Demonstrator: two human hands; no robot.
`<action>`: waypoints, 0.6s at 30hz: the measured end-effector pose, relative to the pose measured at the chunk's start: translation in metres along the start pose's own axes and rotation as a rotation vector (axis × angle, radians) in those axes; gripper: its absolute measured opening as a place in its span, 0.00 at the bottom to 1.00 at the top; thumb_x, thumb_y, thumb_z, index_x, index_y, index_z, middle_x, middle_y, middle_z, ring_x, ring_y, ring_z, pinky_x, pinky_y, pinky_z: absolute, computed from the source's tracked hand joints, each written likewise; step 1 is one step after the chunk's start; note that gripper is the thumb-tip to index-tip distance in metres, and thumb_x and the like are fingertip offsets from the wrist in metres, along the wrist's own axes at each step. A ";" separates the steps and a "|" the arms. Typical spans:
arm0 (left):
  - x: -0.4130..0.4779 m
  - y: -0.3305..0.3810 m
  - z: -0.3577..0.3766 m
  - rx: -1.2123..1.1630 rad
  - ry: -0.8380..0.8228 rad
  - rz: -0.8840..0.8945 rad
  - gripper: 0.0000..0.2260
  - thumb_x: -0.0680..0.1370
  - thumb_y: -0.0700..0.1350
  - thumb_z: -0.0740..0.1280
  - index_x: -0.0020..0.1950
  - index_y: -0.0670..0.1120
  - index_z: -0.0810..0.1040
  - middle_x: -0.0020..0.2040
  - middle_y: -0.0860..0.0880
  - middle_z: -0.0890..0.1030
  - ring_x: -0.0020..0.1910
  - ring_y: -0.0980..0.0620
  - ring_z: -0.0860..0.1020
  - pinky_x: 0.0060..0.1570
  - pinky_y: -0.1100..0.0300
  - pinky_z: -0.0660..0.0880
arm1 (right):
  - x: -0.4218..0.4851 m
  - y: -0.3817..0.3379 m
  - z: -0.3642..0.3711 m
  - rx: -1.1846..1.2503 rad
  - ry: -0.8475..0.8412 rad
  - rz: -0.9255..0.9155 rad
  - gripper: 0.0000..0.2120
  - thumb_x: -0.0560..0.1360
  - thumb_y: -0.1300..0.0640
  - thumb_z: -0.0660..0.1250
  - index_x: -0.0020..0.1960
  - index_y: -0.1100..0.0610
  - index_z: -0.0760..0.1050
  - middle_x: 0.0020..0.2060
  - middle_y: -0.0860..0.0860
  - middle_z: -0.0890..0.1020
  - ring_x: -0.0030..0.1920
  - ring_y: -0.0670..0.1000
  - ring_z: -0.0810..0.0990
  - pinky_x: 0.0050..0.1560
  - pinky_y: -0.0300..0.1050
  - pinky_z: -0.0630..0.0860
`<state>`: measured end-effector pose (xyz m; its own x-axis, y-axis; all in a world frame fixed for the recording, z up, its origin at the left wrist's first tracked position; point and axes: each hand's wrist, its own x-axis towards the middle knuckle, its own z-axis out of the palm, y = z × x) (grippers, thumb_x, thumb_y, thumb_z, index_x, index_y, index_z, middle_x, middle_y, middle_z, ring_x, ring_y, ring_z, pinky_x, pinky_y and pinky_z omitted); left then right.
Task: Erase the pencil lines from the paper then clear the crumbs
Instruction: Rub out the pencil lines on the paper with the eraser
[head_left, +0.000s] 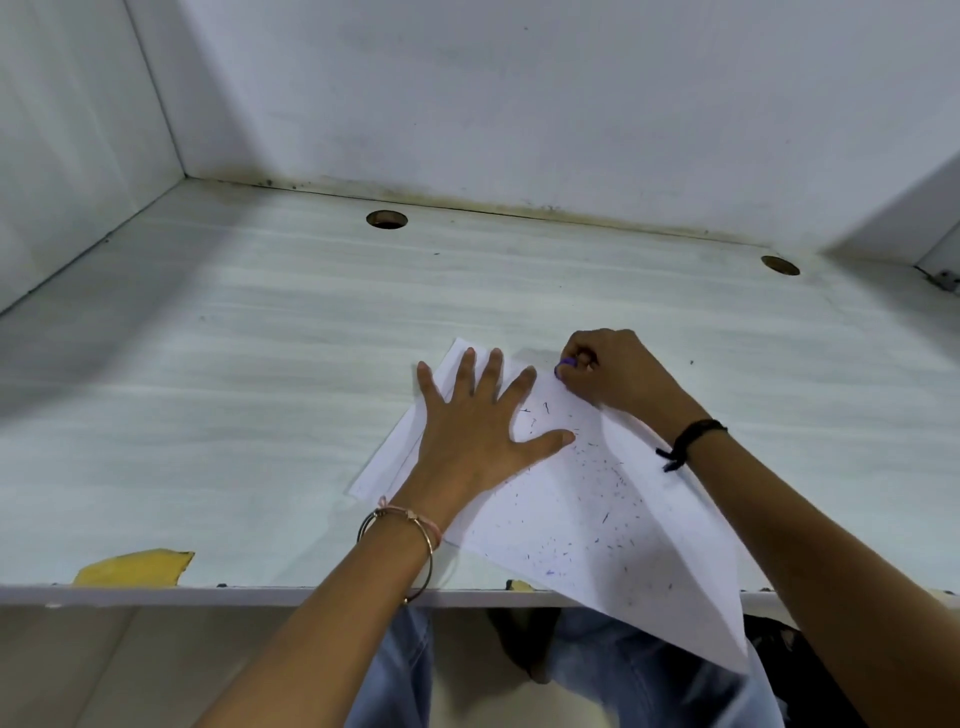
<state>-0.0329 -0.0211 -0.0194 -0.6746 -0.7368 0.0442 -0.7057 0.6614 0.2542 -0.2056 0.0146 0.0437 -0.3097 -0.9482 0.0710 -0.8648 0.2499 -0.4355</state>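
Head view, single entry.

Item: paper, white, lying askew on the desk, its near corner hanging past the front edge over the person's lap.

Item: crumbs, dark and bluish specks strewn across the middle and near half of the sheet. Remaining pencil strokes could not be told from crumbs.

Hazards, as judged:
- The overhanging corner sloped down, so a jolt or lift would likely spill crumbs onto the lap rather than the desk.
- The eraser worked close to the sheet's far edge. A stroke running outward there could buckle or tear the paper.
- Only one hand pinned the sheet, so hard rubbing might pivot it about that palm.

Item: left hand, flat on the paper's far-left part, fingers spread straight and pressing down, holding nothing. Bangles sat at the wrist.

Item: right hand, knuckles up, fingers curled tight round the purple eraser with the tip on the sheet. A black wristband was on that wrist.

The hands lay near each other, not touching.
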 end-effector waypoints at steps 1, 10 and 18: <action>0.000 0.000 0.000 0.007 -0.008 0.003 0.40 0.71 0.78 0.44 0.79 0.61 0.45 0.81 0.50 0.40 0.78 0.47 0.36 0.68 0.29 0.33 | -0.004 -0.004 0.001 0.019 -0.012 -0.027 0.03 0.73 0.60 0.67 0.41 0.57 0.78 0.34 0.49 0.78 0.35 0.49 0.74 0.37 0.40 0.71; 0.000 0.000 0.000 0.011 -0.009 0.003 0.40 0.71 0.78 0.45 0.79 0.61 0.45 0.81 0.50 0.41 0.78 0.47 0.36 0.68 0.30 0.33 | 0.002 0.007 0.003 -0.037 0.012 0.031 0.05 0.75 0.58 0.65 0.46 0.58 0.78 0.41 0.53 0.81 0.37 0.52 0.75 0.38 0.43 0.70; 0.001 0.000 0.001 0.011 0.007 0.008 0.42 0.72 0.77 0.46 0.80 0.57 0.45 0.81 0.50 0.42 0.79 0.47 0.38 0.68 0.29 0.34 | -0.024 -0.004 0.020 -0.005 -0.028 -0.146 0.04 0.77 0.54 0.64 0.47 0.53 0.75 0.39 0.48 0.80 0.34 0.46 0.73 0.36 0.41 0.68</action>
<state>-0.0341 -0.0220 -0.0201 -0.6785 -0.7327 0.0527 -0.7029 0.6683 0.2436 -0.1869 0.0325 0.0262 -0.1691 -0.9796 0.1086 -0.9021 0.1095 -0.4174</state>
